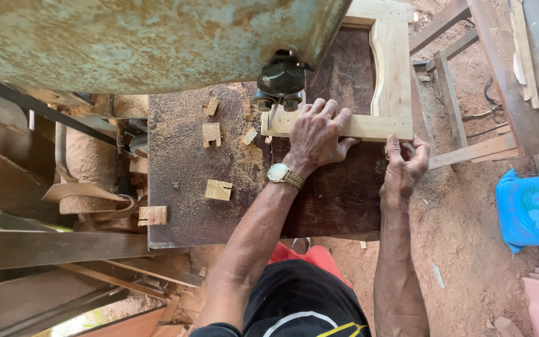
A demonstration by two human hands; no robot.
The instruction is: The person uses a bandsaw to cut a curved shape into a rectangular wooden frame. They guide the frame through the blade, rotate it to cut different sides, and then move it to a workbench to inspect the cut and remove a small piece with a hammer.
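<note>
A pale wooden frame (392, 68) lies flat on the dark steel saw table (176, 187). My left hand (317, 134), with a gold wristwatch, presses palm-down on the frame's near rail, close to the blade guide (280, 84) of the band saw. My right hand (405, 163) grips the frame's near right corner from below the edge. The thin blade meets the left end of the rail.
Several small wood offcuts (218, 190) and sawdust lie on the table's left half. The rusty green saw housing (132, 37) hangs overhead. Timber stands and planks (469, 150) sit on the dirt floor at right, beside a blue floral bag (534, 209).
</note>
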